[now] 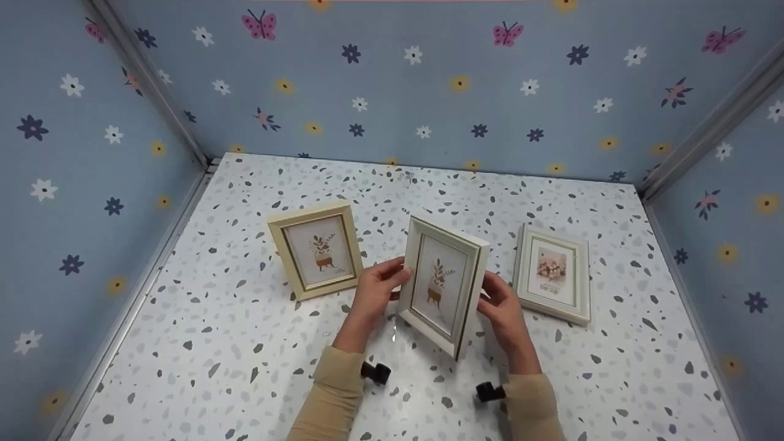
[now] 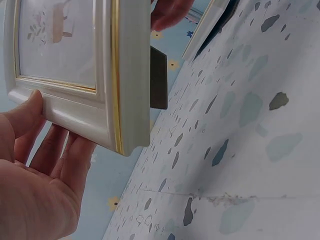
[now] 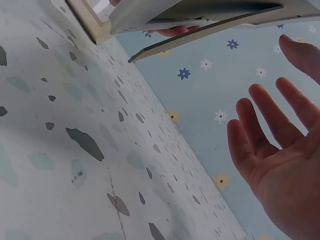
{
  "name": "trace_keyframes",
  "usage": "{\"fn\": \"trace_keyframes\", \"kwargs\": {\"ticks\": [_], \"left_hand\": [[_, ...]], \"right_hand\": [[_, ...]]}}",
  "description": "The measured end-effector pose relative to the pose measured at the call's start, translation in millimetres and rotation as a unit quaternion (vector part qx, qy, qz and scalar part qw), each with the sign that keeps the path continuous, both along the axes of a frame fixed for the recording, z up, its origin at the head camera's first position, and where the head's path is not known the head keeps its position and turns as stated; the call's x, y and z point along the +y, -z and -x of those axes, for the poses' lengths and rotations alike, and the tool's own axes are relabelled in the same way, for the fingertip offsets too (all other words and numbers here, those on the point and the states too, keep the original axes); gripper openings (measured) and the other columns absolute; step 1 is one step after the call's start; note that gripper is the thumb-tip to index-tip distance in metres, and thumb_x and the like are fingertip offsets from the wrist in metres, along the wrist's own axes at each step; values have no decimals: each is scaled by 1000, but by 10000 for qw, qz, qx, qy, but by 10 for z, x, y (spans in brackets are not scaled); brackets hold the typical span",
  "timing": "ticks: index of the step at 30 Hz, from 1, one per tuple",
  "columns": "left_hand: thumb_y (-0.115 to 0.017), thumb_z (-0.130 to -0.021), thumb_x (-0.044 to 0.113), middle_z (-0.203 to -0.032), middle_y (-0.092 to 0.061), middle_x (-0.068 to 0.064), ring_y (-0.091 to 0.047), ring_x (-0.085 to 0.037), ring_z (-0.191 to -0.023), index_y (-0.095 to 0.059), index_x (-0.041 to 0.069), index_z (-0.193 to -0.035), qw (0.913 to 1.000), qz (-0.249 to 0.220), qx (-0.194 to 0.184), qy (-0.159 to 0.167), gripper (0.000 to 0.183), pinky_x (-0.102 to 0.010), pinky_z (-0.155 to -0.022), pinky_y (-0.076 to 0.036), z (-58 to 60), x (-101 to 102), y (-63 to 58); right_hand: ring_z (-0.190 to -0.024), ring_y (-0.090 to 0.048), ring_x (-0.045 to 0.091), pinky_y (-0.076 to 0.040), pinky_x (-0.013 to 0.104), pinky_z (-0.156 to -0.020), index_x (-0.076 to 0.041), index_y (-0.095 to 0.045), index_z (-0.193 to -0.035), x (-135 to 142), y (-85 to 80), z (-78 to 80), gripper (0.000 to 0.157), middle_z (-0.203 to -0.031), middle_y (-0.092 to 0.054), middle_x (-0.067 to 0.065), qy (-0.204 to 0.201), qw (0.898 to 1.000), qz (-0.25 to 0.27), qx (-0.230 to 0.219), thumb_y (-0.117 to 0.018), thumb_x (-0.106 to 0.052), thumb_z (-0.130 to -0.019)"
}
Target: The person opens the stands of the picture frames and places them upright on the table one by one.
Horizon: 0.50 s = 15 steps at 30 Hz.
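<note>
A cream-white picture frame (image 1: 406, 294) with a plant-in-pot print is held up above the table, tilted. My left hand (image 1: 373, 291) grips its left side, the thumb on the front and the fingers behind, as the left wrist view shows. A dark stand leg (image 2: 159, 80) sticks out from its back. In the right wrist view, my right hand (image 3: 290, 170) is spread with fingers apart, off the frame's back and its stand leg (image 3: 210, 35). To the left, a pale yellow frame (image 1: 282, 245) with a similar print stands propped up.
On the right of the speckled table (image 1: 233, 380), another whitish frame (image 1: 582, 275) with a pinkish picture faces up; whether it lies flat or leans, I cannot tell. Blue flowered walls (image 1: 398, 92) enclose the back and both sides. A black wrist mount (image 1: 380, 373) shows at the left sleeve.
</note>
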<state>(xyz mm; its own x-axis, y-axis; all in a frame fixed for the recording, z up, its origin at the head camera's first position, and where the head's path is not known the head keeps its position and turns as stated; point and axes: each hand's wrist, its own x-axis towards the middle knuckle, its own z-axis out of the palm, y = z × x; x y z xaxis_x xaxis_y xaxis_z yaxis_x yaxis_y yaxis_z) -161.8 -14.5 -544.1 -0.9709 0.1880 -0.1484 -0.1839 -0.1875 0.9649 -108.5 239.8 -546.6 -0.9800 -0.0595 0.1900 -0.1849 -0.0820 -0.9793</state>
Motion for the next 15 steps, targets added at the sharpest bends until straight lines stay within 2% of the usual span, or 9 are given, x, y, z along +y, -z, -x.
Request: {"fn": "trace_keyframes", "kwargs": {"ticks": [5,10,15], "left_hand": [[-73,-92,16,-121,-68,-15,-69,-23,-97,-64,2,-131,9994,-35,-110,-319,42,-40,-76,-59,-11,-2,-21],[-75,-91,16,-118,-69,-14,-69,-22,-95,-65,2,-129,9979,-59,-214,-602,42,-43,-77,-59,-10,-12,-26],[-77,-89,14,-113,-70,-12,-70,-21,-92,-67,2,-126,9964,-78,-231,-815,40,-42,-76,-59,-16,-6,-16]], "right_hand": [[-116,-58,22,-48,32,-95,9,-54,-133,38,-27,-19,41,-123,-63,9,324,9994,75,106,-63,2,-94],[-113,-59,24,-52,36,-93,9,-56,-130,46,-65,-33,35,-122,-64,12,827,9961,285,-65,-59,-7,-100],[-108,-61,25,-53,42,-93,13,-55,-129,45,-96,-37,34,-121,-64,14,968,9939,517,82,-57,-5,-101]]}}
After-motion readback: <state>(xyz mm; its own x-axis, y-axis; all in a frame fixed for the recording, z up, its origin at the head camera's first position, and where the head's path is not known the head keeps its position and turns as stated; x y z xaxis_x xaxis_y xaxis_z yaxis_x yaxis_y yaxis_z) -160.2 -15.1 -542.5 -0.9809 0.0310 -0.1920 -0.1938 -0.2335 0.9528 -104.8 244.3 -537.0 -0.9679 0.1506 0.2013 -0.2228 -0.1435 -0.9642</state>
